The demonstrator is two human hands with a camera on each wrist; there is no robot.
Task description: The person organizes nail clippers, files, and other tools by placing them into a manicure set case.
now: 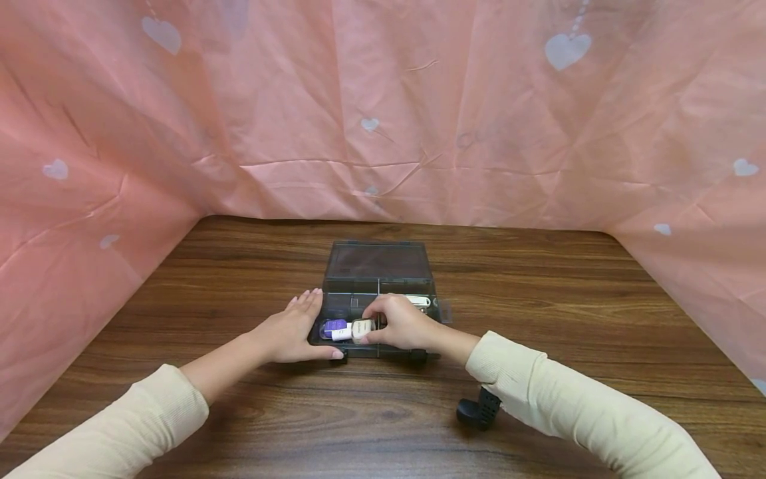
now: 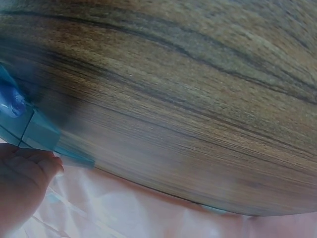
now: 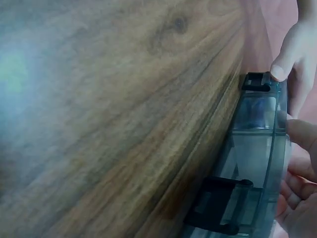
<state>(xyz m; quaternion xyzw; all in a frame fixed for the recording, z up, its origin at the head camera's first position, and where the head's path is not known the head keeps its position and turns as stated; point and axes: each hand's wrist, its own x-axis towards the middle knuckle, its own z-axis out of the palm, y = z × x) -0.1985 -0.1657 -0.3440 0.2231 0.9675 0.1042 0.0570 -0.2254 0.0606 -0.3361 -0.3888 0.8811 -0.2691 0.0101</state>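
- The smoky, see-through plastic box (image 1: pixel 378 303) sits on the desk (image 1: pixel 568 319) right between the two hands, its lid standing open on the side away from the person.
- The left hand (image 1: pixel 296 329) lies flat and relaxed against the box's left end, fingers straight, thumb along the near front edge by a black latch (image 3: pixel 257 82); it is bracing the box, not gripping it.
- The right hand (image 1: pixel 399 320) reaches into the near compartments with curled fingers and pinches a small cream-coloured piece (image 1: pixel 362 328) (a flash drive or the like, I'd guess; too small to be sure).
- Just left of that piece, beside the left hand's fingers, a purple and white item (image 1: pixel 335 328) lies in the same near row.
- Beyond the right hand's knuckles a slim white item (image 1: pixel 419 301) lies in a farther compartment; the dividers show as thin walls.
- My read on handling: the cream piece looks light, rigid and smooth, so a fingertip pinch on its long sides suits it. The box looks stiff but light, likely to skid on the wood unless held at its ends.
- A small black object (image 1: pixel 479 407) sits by the right sleeve, near the wrist.
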